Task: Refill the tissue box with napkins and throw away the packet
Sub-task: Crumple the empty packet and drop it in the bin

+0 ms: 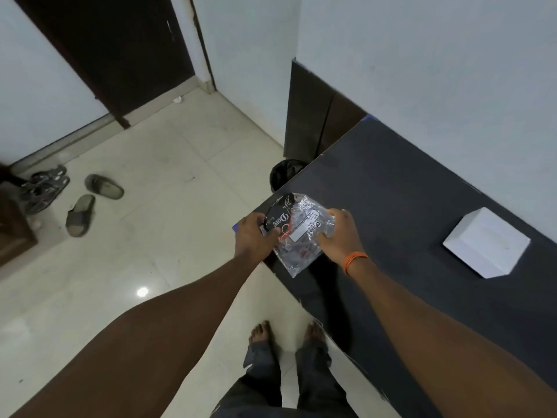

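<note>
A crumpled clear plastic packet [297, 233] with black and red print hangs over the near corner of the dark table [407, 188]. My left hand [256, 233] pinches its left side and my right hand [340, 233] grips its right side. A white tissue box [486, 242] stands on the table to the right, apart from both hands. A black bin [284, 173] sits on the floor just beyond the table's corner, partly hidden by the tabletop. No napkins are in sight.
Pale tiled floor [168, 182] spreads to the left. Grey slippers [104, 186] and sandals [48, 184] lie near a dark door [120, 49]. A dark cabinet [316, 125] stands against the wall behind the bin. My bare feet [286, 331] stand by the table edge.
</note>
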